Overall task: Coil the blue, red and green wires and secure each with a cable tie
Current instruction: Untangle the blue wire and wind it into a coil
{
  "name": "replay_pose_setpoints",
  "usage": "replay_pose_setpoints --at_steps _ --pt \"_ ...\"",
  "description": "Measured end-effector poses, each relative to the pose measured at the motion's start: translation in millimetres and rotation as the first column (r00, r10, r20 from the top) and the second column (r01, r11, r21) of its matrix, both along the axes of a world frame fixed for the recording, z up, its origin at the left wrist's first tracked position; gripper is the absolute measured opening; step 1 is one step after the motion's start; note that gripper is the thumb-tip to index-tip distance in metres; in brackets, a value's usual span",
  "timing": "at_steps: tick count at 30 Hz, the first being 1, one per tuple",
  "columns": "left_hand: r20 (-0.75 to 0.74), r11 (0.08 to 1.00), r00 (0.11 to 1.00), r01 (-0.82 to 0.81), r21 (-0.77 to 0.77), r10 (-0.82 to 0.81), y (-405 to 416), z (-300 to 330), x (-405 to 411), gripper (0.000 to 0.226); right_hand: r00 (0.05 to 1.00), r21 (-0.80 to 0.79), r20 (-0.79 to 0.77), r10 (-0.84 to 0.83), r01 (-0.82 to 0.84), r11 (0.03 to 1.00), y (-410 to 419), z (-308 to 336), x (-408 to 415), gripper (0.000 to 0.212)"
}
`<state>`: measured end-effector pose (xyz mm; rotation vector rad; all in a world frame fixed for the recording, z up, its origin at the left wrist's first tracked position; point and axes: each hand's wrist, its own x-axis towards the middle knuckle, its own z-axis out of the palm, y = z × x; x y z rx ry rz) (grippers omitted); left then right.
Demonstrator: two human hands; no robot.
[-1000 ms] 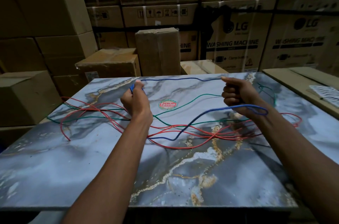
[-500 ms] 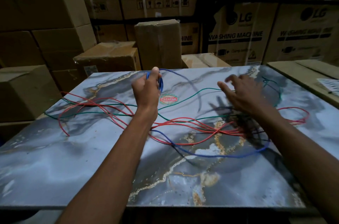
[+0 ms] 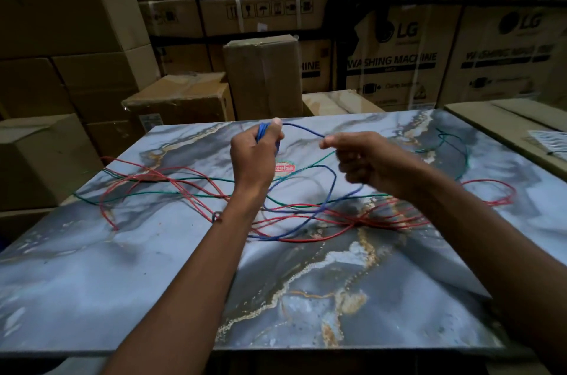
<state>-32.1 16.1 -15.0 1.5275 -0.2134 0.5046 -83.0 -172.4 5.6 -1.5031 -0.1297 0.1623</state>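
Blue wire (image 3: 310, 129), red wire (image 3: 171, 187), green wire (image 3: 196, 179) on grey-blue, gold-veined marble tabletop (image 3: 122, 282)

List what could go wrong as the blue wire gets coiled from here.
1. The loose part of the blue wire crosses the red wire and green wire on the table; pulling it in may drag or snag them.
2. The left hand grips several small loops; they could spring loose before tying.
3. No cable tie is visible nearby.
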Motion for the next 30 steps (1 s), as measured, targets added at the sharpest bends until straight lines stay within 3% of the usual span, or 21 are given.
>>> replay_pose_setpoints --at_steps 3,7,10,13,16,18,21,25,28,30 --pt "-0.129 0.953 0.945 0.294 -0.074 -0.301 -4 11 -11 0.038 0.958 -0.07 0.2 -0.204 0.221 0.973 -25 9 3 0.017" --pt "-0.258 0.678 0.629 0.704 -0.212 -0.734 -9 16 -25 0.032 0.829 0.014 0.338 -0.446 0.47 0.883 -35 7 3 0.029" --pt "-0.134 0.423 0.409 0.788 -0.446 -0.903 -4 18 -25 0.024 0.797 -0.115 0.383 -0.467 0.543 0.832 -35 1 4 0.035" --pt "0.076 0.228 0.34 0.762 -0.606 -0.937 3 19 -19 0.026 0.9 -0.211 0.223 -0.374 0.419 0.883 -29 -2 4 0.05" --pt "0.233 0.134 0.394 0.71 -0.691 -0.889 11 23 -10 0.026 0.975 -0.094 0.106 -0.193 0.203 0.975 -21 -2 6 0.043" --pt "0.278 0.134 0.49 0.65 -0.748 -0.826 17 24 -5 0.028 0.989 -0.014 0.11 -0.102 0.104 0.995 -19 0 6 0.031" --pt "0.272 0.169 0.64 0.539 -0.825 -0.719 23 25 0 0.025 0.984 -0.066 0.178 -0.001 0.013 0.998 -17 -4 6 0.027" --pt "0.232 0.219 0.788 0.418 -0.882 -0.57 40 26 13 0.022 0.967 -0.25 0.252 -0.041 0.105 0.963 -18 -12 7 0.015" --pt "0.162 0.287 0.874 0.317 -0.904 -0.458 54 22 23 0.027 0.964 -0.205 0.257 -0.076 0.131 0.97 -29 -13 8 0.018" --pt "0.106 0.358 0.899 0.275 -0.892 -0.425 52 19 25 0.027 0.921 -0.211 0.365 -0.137 0.225 0.951 -31 -15 8 0.018"
